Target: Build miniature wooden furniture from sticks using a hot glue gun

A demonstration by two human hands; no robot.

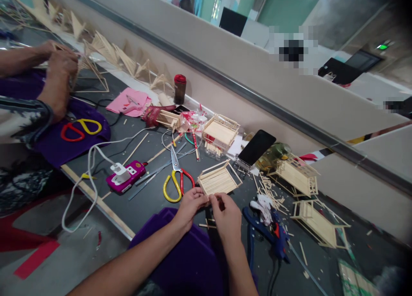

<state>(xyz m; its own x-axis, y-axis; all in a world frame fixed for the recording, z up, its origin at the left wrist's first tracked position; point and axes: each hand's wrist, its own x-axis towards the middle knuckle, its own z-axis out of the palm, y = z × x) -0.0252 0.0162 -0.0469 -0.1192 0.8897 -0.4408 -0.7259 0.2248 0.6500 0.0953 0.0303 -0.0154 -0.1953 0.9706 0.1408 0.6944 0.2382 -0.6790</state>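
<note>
Both my hands meet at the near edge of a small stick model [219, 181], which has a flat slatted base and thin rails round its sides. My left hand [192, 206] pinches its near left corner. Beside it, my right hand [227, 215] is closed, thumb and fingertips together on the same edge; any smaller piece between the fingers is too small to make out. Just left of the model lie scissors [176, 181] with one yellow and one red handle. A few loose sticks [207, 225] show below my hands.
A blue glue gun [280, 236] and blue pliers [252, 223] lie to my right, near finished stick models [298, 176]. A phone [257, 148] leans behind. A purple power strip [127, 178] with a white cable sits left. Another person's hands [62, 62] work at far left.
</note>
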